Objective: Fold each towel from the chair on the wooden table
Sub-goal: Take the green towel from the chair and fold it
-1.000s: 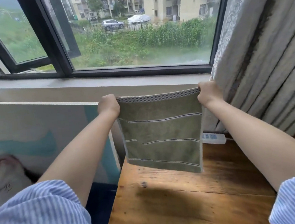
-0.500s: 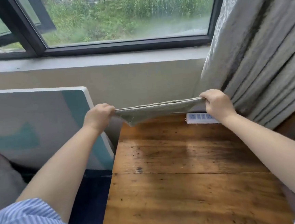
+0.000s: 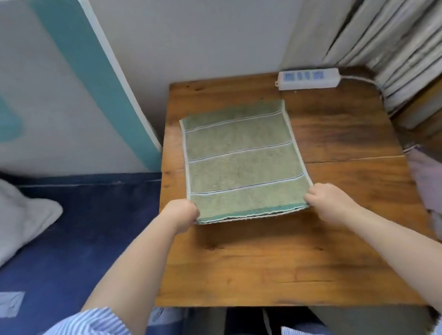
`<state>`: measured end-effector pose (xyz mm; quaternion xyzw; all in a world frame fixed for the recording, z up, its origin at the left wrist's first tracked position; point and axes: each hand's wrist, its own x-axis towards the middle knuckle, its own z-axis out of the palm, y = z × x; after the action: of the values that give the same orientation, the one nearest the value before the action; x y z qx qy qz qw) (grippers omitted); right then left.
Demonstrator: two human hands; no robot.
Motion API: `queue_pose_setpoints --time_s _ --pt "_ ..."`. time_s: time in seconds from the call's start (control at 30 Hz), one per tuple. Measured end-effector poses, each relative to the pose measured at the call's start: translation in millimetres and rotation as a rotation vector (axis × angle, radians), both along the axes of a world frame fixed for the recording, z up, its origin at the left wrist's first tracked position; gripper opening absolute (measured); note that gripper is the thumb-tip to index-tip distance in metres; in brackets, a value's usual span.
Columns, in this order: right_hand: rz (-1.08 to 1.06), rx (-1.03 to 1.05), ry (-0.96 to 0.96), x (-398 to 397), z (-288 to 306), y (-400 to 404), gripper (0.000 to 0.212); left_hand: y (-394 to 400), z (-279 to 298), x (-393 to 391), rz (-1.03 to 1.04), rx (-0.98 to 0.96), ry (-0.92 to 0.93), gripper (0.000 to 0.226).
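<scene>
1. Lying flat on the table [image 3: 289, 255], the towel [image 3: 241, 163] is spread with its stripes running left to right, and it sits toward the far left of the top. I judge it laid out this way so that a fold can be made cleanly on a firm surface.
2. The left hand [image 3: 181, 215] pinches the near left corner; its fingers are curled round the edge.
3. The right hand [image 3: 324, 201] grips the near right corner likewise, with its fingers closed on the cloth.
4. Both hands hold the near hem, which appears slightly raised off the wood. The rest of the towel extends away from the fingers toward the wall.
5. The grip at both corners suggests that the near edge is to be carried over to the far edge.
6. A power strip [image 3: 308, 79] lies beyond the towel, clear of it.
</scene>
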<state>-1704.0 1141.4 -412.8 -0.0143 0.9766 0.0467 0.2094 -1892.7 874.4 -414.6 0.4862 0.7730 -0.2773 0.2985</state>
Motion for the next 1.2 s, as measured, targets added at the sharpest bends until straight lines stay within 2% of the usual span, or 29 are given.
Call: queue_pose_setpoints --time_s 0.1,0.2,0.27,0.33,0.43,0.63,0.83,0.97,1.13,1.2 --pt "-0.001 -0.037 0.023 21 -18 -17 0.042 -15 -18 14 0.010 -0.009 -0.025 0.024" --pt "0.035 -0.022 0.000 34 -29 -36 0.037 -27 -32 27 -0.010 -0.037 -0.042 0.028" --pt "0.003 -0.015 -0.179 39 -33 -45 0.021 -33 -41 36 -0.035 -0.075 -0.062 0.030" --pt "-0.022 -0.024 -0.364 41 -46 -46 0.023 -36 -47 41 -0.060 -0.121 -0.100 0.029" --pt "-0.035 -0.048 -0.464 28 -45 -44 0.034 -34 -45 37 -0.030 -0.119 -0.138 0.026" --pt "0.007 -0.071 -0.244 -22 -41 -19 0.031 5 -32 1 0.119 0.011 -0.041 0.028" --pt "-0.108 -0.137 -0.027 -101 -51 7 0.031 67 -25 -47 0.398 0.231 0.132 0.030" --pt "-0.261 -0.254 0.052 -142 -68 14 0.047 98 -42 -71 0.517 0.407 0.087 0.040" --pt "-0.243 -0.239 0.030 -176 -96 24 0.055 127 -78 -91 0.667 0.539 -0.113 0.050" --pt "-0.241 -0.239 0.013 -183 -107 33 0.056 132 -93 -100 0.656 0.556 -0.112 0.051"
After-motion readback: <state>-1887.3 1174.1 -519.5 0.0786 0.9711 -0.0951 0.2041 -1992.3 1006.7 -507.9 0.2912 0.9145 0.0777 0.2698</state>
